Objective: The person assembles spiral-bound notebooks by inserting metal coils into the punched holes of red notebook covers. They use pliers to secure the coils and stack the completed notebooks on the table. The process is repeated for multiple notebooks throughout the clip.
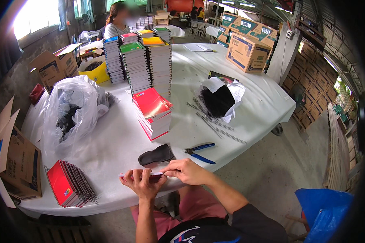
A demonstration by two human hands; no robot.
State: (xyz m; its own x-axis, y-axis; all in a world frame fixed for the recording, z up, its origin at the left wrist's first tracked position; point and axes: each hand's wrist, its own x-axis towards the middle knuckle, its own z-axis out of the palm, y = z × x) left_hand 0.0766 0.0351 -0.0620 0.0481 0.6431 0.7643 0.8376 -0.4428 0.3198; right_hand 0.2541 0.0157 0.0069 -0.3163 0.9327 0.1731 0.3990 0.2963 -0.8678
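A cardboard box [22, 166] sits at the far left edge of the white table [117, 146]. Just right of it a fanned stack of red spiral notebooks [69, 184] lies near the table's front rim, and behind that stands a clear plastic bag [71, 109]. At the front edge, the left hand [144, 182] holds a thin red notebook [144, 175] from below, fingers curled up around its near side, thumb on top. The notebook lies roughly flat, seen edge-on, its long axis running left to right. The right hand [188, 171] pinches its right end between thumb and fingertips. Just behind the hands lie a black pad [156, 155] and blue-handled pliers [199, 153], well clear of the notebook. Farther back is a red notebook pile [152, 113], then tall stacks [138, 60]. To the right, loose wire spirals [217, 121] lie beside a white bag [221, 97] with dark contents.
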